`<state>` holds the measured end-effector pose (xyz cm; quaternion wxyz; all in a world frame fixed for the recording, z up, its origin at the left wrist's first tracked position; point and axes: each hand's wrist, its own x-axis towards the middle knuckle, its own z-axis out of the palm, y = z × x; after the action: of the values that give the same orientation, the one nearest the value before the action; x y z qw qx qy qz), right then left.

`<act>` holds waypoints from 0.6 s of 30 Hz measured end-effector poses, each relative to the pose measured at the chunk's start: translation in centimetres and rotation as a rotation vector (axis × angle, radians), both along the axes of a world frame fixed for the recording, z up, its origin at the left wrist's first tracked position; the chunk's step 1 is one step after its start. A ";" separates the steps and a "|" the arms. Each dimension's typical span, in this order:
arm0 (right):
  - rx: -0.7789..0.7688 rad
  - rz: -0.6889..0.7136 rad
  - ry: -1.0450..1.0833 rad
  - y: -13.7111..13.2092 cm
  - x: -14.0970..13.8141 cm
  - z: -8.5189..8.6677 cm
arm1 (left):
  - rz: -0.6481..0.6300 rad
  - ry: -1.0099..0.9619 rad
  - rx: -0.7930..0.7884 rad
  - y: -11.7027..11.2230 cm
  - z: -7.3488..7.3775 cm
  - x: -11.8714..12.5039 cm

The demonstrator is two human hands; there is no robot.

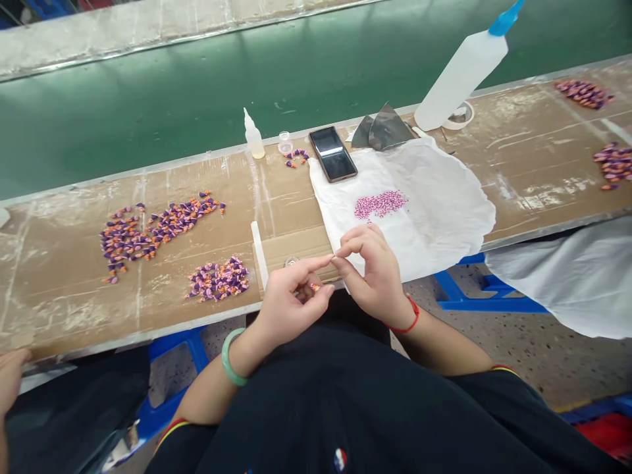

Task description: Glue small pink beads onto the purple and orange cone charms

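My left hand (291,304), with a pale green bangle at the wrist, is curled over a small orange and purple bead (315,287) near the bench's front edge. My right hand (372,273), with a red string at the wrist, pinches its fingertips against my left fingertips above the cardboard strip (296,247). Anything between those fingertips is too small to see. A white crumpled sheet (444,217) lies just beyond my right hand, bearing a patch of tiny pink beads (380,204). Heaps of orange and purple beads (218,279) lie to the left of my hands.
A larger bead heap (162,227) lies further left, with more at the far right (615,164). A phone (333,153), small glue bottle (254,137), blue-capped squeeze bottle (461,69) and metal pieces (385,128) line the back. A co-worker's hand (10,382) shows bottom left.
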<state>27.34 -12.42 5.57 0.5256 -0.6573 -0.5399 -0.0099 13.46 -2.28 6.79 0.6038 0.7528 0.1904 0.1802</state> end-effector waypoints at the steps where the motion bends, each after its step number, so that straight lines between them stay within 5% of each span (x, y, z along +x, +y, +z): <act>1: -0.001 0.021 -0.006 -0.1 0.2 0.1 | -0.003 -0.003 0.029 0.0 0.1 0.0; 8: -0.087 0.185 0.156 0.1 1.3 0.0 | -0.013 0.006 -0.092 0.8 -0.1 0.7; 12: -0.112 0.036 0.168 1.0 3.3 -0.6 | 0.099 -0.060 -0.227 3.2 -0.2 0.9; 18: -0.028 -0.197 0.193 -0.7 6.9 -1.8 | 0.390 -0.291 -0.205 6.4 0.2 -1.6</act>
<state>34.24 -13.15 3.75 0.5623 -0.7124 -0.4198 0.0097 11.86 4.16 6.97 0.6519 0.6028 0.2606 0.3791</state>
